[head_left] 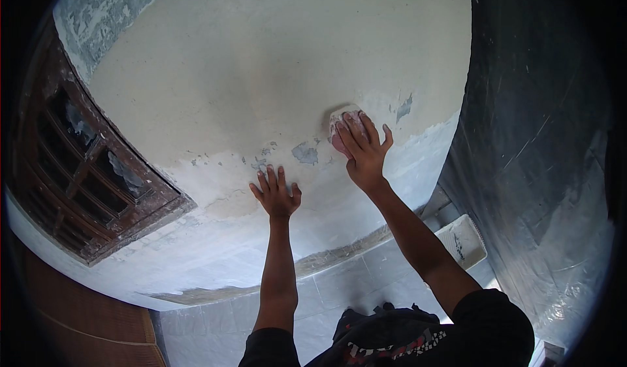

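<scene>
My right hand (366,143) presses a pink, white-smudged pad (339,143) against the cream plastered wall (268,73), its fingers spread over the pad's face. My left hand (275,194) lies open on the wall a little lower and to the left, fingers apart, holding nothing. Around both hands the coating has flaked in small grey patches (305,153), with one more right of the pad. Below them the wall turns whiter and streaky.
A weathered wooden window (108,177) with small panes fills the left. Dark plastic sheeting (535,171) hangs on the right. At the wall's foot are a grey tiled floor (333,287) and a white tray (473,243). A brown panel (85,315) occupies the lower left.
</scene>
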Motion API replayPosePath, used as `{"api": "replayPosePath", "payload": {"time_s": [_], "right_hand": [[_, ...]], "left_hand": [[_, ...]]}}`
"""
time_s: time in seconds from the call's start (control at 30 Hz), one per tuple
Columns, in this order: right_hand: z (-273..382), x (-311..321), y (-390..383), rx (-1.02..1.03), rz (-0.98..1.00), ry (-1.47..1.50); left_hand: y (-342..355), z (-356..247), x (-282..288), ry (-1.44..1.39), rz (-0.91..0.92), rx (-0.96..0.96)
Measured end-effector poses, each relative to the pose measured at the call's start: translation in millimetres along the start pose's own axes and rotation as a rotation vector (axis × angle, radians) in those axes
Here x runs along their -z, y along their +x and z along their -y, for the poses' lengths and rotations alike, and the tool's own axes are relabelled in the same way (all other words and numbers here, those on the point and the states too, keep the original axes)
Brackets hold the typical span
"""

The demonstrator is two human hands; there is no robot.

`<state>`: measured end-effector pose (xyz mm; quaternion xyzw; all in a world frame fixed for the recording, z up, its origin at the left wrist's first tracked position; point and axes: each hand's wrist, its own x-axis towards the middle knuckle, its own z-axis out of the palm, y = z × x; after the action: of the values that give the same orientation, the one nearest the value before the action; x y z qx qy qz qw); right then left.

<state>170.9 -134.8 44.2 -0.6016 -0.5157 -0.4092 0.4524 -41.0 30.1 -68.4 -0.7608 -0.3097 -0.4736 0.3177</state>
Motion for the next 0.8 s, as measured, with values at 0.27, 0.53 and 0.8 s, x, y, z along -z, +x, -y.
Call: {"api": "replayPosePath", "payload": {"time_s": [0.27,0.53,0.8], "right_hand": [[8.7,-29.2,-1.3,0.018,0.076,0.038],[-5.0,-9.9,-105.4,-0.081,0.313,-0.092],[13.5,-20.6,51.9,0.034,-0.053,-0.008]], "left_hand": [[0.5,0.6,1.2,-0.010,0.005,0.001],[2.4,-0.3,-2.2,-0.017,-0.031,0.001],[0.3,-1.4,0.3,-0.018,0.007,0.013]]}}
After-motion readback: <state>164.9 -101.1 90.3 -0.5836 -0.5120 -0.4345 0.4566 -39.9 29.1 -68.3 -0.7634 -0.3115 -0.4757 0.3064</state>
